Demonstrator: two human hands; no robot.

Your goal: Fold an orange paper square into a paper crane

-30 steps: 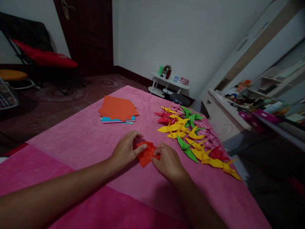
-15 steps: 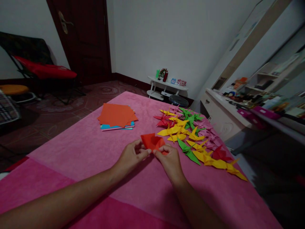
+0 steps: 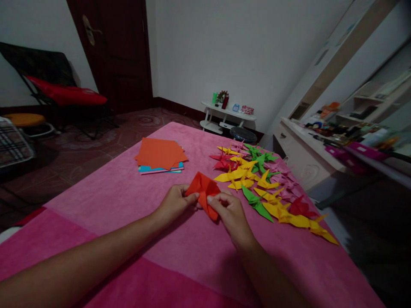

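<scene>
A partly folded orange-red origami paper (image 3: 203, 188) is held between my two hands above the pink-covered table. My left hand (image 3: 176, 200) pinches its left edge, thumb on top and the other fingers underneath. On the opposite side my right hand (image 3: 228, 209) grips the paper, its thumb pressed near the middle crease. One pointed flap stands up at the back and another hangs toward me. To the right lie several folded paper cranes, among them a yellow crane (image 3: 240, 184), a green crane (image 3: 257, 203) and a red crane (image 3: 301, 207).
Square sheets of paper (image 3: 160, 153), orange on top with blue and pink below, are stacked at the back left of the pink tablecloth (image 3: 105, 196). Beyond the table stand a small white shelf (image 3: 229, 112), a red-and-dark chair (image 3: 70, 96) and a cluttered dresser (image 3: 300, 145).
The folded paper has been opened out: a flap that was folded up now points down toward me. Both hands have shifted slightly around it, and the view has moved a little.
</scene>
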